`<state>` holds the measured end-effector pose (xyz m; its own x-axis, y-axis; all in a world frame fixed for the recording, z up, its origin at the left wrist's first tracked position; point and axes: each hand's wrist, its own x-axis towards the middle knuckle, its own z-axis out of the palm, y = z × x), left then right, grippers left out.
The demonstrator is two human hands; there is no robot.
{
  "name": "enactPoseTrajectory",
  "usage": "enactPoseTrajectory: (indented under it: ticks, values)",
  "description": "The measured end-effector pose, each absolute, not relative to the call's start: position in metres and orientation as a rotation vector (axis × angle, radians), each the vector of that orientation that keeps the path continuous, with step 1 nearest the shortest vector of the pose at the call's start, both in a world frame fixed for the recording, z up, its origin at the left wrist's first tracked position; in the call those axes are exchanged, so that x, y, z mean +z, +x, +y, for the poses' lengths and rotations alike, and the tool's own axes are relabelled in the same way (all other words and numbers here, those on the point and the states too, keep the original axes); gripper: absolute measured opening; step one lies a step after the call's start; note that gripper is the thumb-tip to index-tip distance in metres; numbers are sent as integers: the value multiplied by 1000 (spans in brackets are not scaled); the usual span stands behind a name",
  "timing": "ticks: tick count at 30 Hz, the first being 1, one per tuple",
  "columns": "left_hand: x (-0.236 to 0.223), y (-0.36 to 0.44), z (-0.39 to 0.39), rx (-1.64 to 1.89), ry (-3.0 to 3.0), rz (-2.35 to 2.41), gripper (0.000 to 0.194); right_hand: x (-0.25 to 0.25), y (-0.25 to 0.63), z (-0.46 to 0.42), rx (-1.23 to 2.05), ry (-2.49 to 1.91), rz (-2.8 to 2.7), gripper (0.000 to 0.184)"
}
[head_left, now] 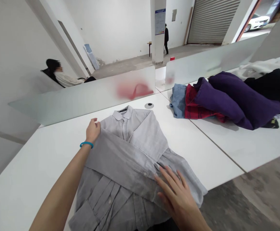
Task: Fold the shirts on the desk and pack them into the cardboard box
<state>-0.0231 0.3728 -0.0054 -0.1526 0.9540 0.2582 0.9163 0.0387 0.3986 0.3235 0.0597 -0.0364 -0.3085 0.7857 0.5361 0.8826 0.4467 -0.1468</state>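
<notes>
Head view: at 10 o'clock your left hand [93, 131] curled against the grey linen shirt [111, 205], pinch unclear; at 4 o'clock your right hand [178, 200] lay spread across its folded sleeve [127, 163].

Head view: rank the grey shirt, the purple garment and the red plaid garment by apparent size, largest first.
1. Grey button-up shirt, though it is nearest the camera.
2. Purple garment.
3. Red plaid garment, partly covered, so its full size is unsure.
</notes>
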Motion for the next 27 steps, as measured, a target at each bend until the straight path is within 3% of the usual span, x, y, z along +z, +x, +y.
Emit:
enactPoseTrajectory:
  ticks: [4,8,18,24,27]
  values:
    - [-30,-18,357,567,2265,2038,52,-60,328,64,-356,-1509,-2201,45]
    - [-38,-19,357,475,2395,1999,54,-69,336,61,-378,-1516,-2244,44]
    - [-16,-32,362,507,2567,2057,34,-38,353,74,129,-1606,-1959,20]
    - [-6,37,350,508,2698,1755,36,-21,367,116,11,-1681,-2012,20]
    - [-6,94,349,399,2743,1408,31,-17,365,152,-92,-1687,-2124,36]
